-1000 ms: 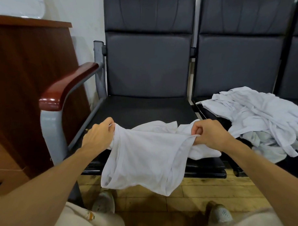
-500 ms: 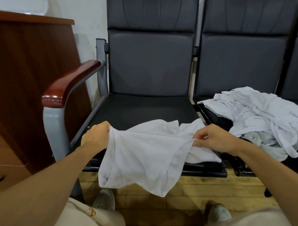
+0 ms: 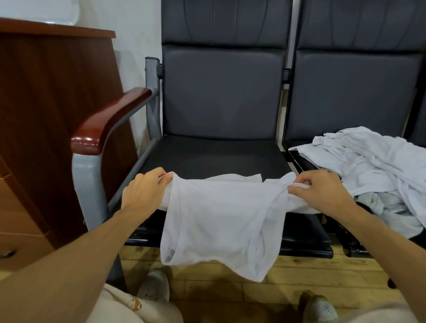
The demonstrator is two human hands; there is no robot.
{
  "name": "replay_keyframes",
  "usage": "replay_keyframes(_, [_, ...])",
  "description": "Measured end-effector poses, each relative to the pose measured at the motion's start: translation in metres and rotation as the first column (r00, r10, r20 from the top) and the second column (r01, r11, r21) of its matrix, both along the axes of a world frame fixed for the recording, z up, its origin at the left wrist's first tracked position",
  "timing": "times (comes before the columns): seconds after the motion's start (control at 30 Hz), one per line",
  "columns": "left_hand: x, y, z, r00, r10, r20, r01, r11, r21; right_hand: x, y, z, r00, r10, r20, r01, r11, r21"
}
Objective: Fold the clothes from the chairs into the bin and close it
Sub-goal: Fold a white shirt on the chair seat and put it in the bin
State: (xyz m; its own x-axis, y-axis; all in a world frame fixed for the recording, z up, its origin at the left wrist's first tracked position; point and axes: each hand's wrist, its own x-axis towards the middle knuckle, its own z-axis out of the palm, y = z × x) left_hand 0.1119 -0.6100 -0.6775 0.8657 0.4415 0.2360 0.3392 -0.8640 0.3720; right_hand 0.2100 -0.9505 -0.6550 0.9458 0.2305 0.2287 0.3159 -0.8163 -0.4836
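Two dark grey padded chairs fill the view side by side, the left chair point(image 3: 221, 94) with a glossy red-brown wooden armrest point(image 3: 107, 123), the right chair point(image 3: 354, 93) just beside it. A reddish-brown wooden cabinet point(image 3: 52, 107) stands to the left, pale wooden floor point(image 3: 214, 294) below. On the right chair's seat lies a crumpled pile of white clothes point(image 3: 376, 164). Front and centre, a thin white garment point(image 3: 219, 219) is stretched over the left seat's front edge, its lower part hanging toward the floor. The left hand point(image 3: 143, 195) grips its left corner with fingers curled; the right hand point(image 3: 324, 191) pinches the bunched right end.
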Motion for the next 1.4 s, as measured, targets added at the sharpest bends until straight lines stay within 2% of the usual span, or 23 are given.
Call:
replay_keyframes(0.13, [0.004, 0.0, -0.001, 0.994, 0.001, -0.107, -0.007, 0.998, -0.06, -0.005, 0.007, 0.0, 0.996, -0.064, 0.056, 0.061, 0.997, 0.05])
replay_keyframes(0.23, [0.004, -0.004, -0.004, 0.984, -0.082, -0.16, 0.052, 0.981, -0.184, -0.015, 0.015, -0.001, 0.997, -0.072, -0.007, 0.072, 0.997, 0.013])
replay_keyframes(0.33, [-0.006, -0.017, 0.007, 0.996, -0.091, -0.025, 0.084, 0.975, -0.205, -0.029, 0.017, 0.0, 0.998, -0.056, -0.023, 0.056, 0.998, -0.005])
replay_keyframes(0.43, [-0.017, -0.029, 0.032, 0.972, -0.108, 0.211, 0.143, 0.977, -0.159, -0.042, 0.024, 0.015, 0.988, -0.093, 0.127, 0.079, 0.991, 0.112])
replay_keyframes(0.57, [-0.027, -0.037, 0.078, 0.927, -0.117, 0.357, 0.17, 0.978, -0.12, -0.06, 0.041, 0.061, 0.946, -0.119, 0.302, 0.025, 0.954, 0.297])
replay_keyframes(0.63, [-0.033, -0.043, 0.108, 0.924, -0.074, 0.376, 0.125, 0.986, -0.113, -0.071, 0.046, 0.089, 0.921, -0.09, 0.378, -0.033, 0.951, 0.308])
replay_keyframes(0.73, [-0.041, -0.049, 0.156, 0.928, -0.066, 0.366, 0.102, 0.992, -0.08, -0.088, 0.047, 0.133, 0.883, -0.114, 0.456, -0.036, 0.951, 0.307])
replay_keyframes(0.93, [-0.058, -0.063, 0.241, 0.91, -0.306, 0.281, 0.332, 0.942, -0.05, -0.109, 0.037, 0.216, 0.821, -0.192, 0.538, -0.041, 0.92, 0.391])
replay_keyframes(1.03, [-0.071, -0.075, 0.273, 0.848, -0.348, 0.398, 0.428, 0.895, -0.129, -0.119, 0.029, 0.243, 0.782, -0.248, 0.572, -0.045, 0.892, 0.449])
replay_keyframes(1.1, [-0.078, -0.082, 0.288, 0.8, -0.326, 0.503, 0.503, 0.822, -0.268, -0.124, 0.022, 0.254, 0.762, -0.295, 0.576, -0.027, 0.875, 0.484])
replay_keyframes(1.17, [-0.081, -0.083, 0.295, 0.789, -0.244, 0.563, 0.523, 0.747, -0.41, -0.127, 0.013, 0.258, 0.756, -0.327, 0.567, 0.003, 0.868, 0.497])
replay_keyframes(1.2, [-0.083, -0.083, 0.295, 0.803, -0.209, 0.558, 0.492, 0.762, -0.422, -0.128, 0.009, 0.256, 0.763, -0.331, 0.555, 0.03, 0.876, 0.482])
replay_keyframes(1.23, [-0.084, -0.08, 0.29, 0.83, -0.207, 0.518, 0.428, 0.832, -0.354, -0.128, 0.004, 0.252, 0.777, -0.32, 0.542, 0.074, 0.901, 0.427])
replay_keyframes(1.27, [-0.084, -0.075, 0.282, 0.864, -0.23, 0.448, 0.363, 0.901, -0.236, -0.127, 0.001, 0.245, 0.795, -0.299, 0.528, 0.127, 0.933, 0.337])
replay_keyframes(1.33, [-0.084, -0.065, 0.262, 0.905, -0.228, 0.36, 0.268, 0.961, -0.064, -0.125, -0.005, 0.23, 0.839, -0.273, 0.47, 0.186, 0.957, 0.223])
replay_keyframes(1.4, [-0.086, -0.06, 0.246, 0.902, -0.2, 0.382, 0.242, 0.968, -0.065, -0.123, -0.009, 0.222, 0.896, -0.292, 0.335, 0.184, 0.93, 0.318])
